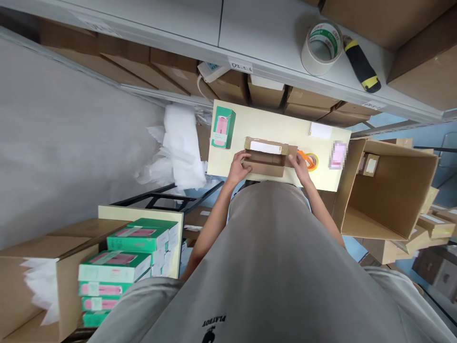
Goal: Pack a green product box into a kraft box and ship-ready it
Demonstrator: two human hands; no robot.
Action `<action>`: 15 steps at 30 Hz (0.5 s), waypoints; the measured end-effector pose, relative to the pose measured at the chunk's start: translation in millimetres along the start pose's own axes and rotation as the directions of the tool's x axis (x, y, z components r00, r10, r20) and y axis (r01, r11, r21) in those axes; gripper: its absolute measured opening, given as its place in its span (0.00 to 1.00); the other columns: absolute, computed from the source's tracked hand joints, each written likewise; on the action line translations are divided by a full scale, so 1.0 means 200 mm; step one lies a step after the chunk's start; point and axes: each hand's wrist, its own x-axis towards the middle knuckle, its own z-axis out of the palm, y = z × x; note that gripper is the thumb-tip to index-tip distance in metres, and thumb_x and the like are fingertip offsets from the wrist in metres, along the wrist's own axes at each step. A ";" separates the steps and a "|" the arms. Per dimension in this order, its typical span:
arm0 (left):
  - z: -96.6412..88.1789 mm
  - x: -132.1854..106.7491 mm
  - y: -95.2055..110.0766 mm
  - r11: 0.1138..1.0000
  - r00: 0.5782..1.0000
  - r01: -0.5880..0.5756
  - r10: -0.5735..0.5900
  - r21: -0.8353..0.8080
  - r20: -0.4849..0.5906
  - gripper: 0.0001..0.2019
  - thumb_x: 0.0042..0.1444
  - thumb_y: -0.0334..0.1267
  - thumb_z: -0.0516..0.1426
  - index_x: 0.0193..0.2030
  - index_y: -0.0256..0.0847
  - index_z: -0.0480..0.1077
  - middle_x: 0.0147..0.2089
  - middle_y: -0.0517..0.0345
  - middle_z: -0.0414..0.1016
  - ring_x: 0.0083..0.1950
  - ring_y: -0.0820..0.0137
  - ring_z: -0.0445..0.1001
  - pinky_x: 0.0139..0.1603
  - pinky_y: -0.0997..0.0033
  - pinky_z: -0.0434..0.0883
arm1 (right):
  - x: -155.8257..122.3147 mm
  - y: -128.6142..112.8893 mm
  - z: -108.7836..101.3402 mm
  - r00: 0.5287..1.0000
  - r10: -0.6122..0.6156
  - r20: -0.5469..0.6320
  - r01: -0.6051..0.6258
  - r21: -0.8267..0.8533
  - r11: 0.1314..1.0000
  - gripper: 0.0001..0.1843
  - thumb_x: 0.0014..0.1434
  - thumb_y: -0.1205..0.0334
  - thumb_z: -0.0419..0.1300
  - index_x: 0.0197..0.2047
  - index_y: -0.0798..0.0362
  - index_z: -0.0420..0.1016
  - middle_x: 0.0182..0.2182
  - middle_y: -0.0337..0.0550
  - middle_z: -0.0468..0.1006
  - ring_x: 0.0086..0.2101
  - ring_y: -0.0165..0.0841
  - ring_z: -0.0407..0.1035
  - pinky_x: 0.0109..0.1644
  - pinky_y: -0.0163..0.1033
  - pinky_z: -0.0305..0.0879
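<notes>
On the cream tabletop (271, 121) lies a small open cardboard box (266, 168) with a white label on its raised lid flap. My left hand (238, 168) grips the box's left end, fingers at the upper corner and thumb lower down. At the other end, my right hand (300, 169) holds the side flap between thumb and fingers. An orange tape dispenser (307, 160) with a yellow roll sits just beyond my right hand. A green box with a pink picture (222, 127) rests at the table's left end.
White paper (320, 130) and a blurred pink item (337, 155) are on the table's right part. A large open carton (385, 190) stands to the right. Stacked green boxes (114, 267) are at lower left. The shelf above holds a tape roll (310, 59) and a black-yellow cutter (361, 64).
</notes>
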 end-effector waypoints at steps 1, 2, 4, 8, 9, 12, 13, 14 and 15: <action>0.00 0.00 0.00 1.000 1.000 -0.006 0.006 0.029 0.000 0.27 0.51 0.28 0.63 0.59 0.45 0.79 0.76 0.43 0.70 0.80 0.51 0.69 0.71 0.52 0.79 | 0.01 0.01 0.01 1.000 0.011 0.005 -0.011 0.008 1.000 0.38 0.72 0.28 0.57 0.66 0.52 0.75 0.60 0.58 0.85 0.58 0.47 0.80 0.65 0.53 0.78; 0.01 0.00 0.00 0.999 1.000 -0.009 0.010 0.054 -0.004 0.27 0.52 0.28 0.64 0.60 0.46 0.79 0.76 0.43 0.69 0.80 0.51 0.69 0.71 0.51 0.80 | 0.03 0.02 0.02 1.000 0.029 0.000 -0.029 0.002 1.000 0.37 0.70 0.29 0.61 0.64 0.53 0.75 0.59 0.59 0.85 0.57 0.48 0.80 0.66 0.55 0.78; 0.01 0.00 0.00 0.995 1.000 -0.016 0.018 0.096 -0.013 0.26 0.54 0.29 0.65 0.61 0.46 0.79 0.76 0.44 0.69 0.80 0.51 0.69 0.71 0.50 0.80 | 0.06 0.05 0.04 0.997 0.071 -0.037 -0.072 -0.054 0.996 0.35 0.69 0.32 0.62 0.63 0.53 0.74 0.57 0.61 0.86 0.55 0.51 0.80 0.66 0.59 0.77; -0.01 0.02 0.00 0.986 1.000 -0.022 0.020 0.163 0.013 0.25 0.55 0.32 0.67 0.61 0.46 0.80 0.78 0.44 0.69 0.80 0.51 0.71 0.73 0.50 0.79 | 0.08 0.07 0.07 0.986 0.084 -0.142 -0.108 -0.173 0.979 0.38 0.71 0.40 0.63 0.74 0.56 0.65 0.65 0.65 0.80 0.64 0.53 0.77 0.71 0.63 0.74; -0.01 0.02 -0.01 0.983 0.999 -0.026 0.022 0.180 0.026 0.27 0.55 0.33 0.67 0.63 0.46 0.80 0.79 0.43 0.68 0.80 0.50 0.70 0.75 0.49 0.78 | 0.08 0.06 0.08 0.984 0.044 -0.171 -0.083 -0.226 0.971 0.41 0.72 0.42 0.63 0.77 0.56 0.61 0.70 0.67 0.75 0.69 0.53 0.72 0.74 0.63 0.70; -0.01 0.03 0.00 0.971 0.998 -0.035 0.023 0.238 0.055 0.35 0.54 0.32 0.67 0.71 0.42 0.76 0.84 0.41 0.64 0.84 0.46 0.66 0.83 0.45 0.69 | 0.08 0.01 0.07 0.975 -0.150 -0.162 0.077 -0.386 0.919 0.41 0.73 0.49 0.64 0.81 0.55 0.59 0.81 0.66 0.58 0.79 0.54 0.56 0.82 0.64 0.59; -0.01 0.03 0.00 0.967 0.998 -0.030 0.015 0.255 0.060 0.38 0.54 0.31 0.67 0.74 0.41 0.74 0.84 0.41 0.64 0.85 0.45 0.64 0.86 0.44 0.65 | 0.09 -0.01 0.07 0.970 -0.209 -0.125 0.141 -0.410 0.901 0.38 0.74 0.50 0.63 0.80 0.54 0.63 0.82 0.64 0.57 0.80 0.53 0.54 0.83 0.64 0.57; -0.01 0.02 0.01 0.963 0.998 -0.019 0.003 0.268 0.062 0.40 0.53 0.30 0.66 0.76 0.40 0.73 0.84 0.41 0.64 0.85 0.44 0.63 0.87 0.43 0.63 | 0.10 -0.03 0.06 0.963 -0.254 -0.089 0.197 -0.412 0.890 0.34 0.75 0.50 0.62 0.78 0.53 0.67 0.81 0.63 0.59 0.80 0.53 0.54 0.83 0.64 0.56; 0.00 0.01 0.02 0.961 0.998 -0.009 -0.009 0.278 0.061 0.42 0.53 0.30 0.66 0.77 0.40 0.72 0.84 0.42 0.64 0.85 0.44 0.63 0.88 0.43 0.62 | 0.12 -0.05 0.05 0.956 -0.287 -0.064 0.239 -0.397 0.886 0.30 0.76 0.49 0.60 0.75 0.52 0.72 0.79 0.63 0.64 0.79 0.53 0.57 0.83 0.65 0.57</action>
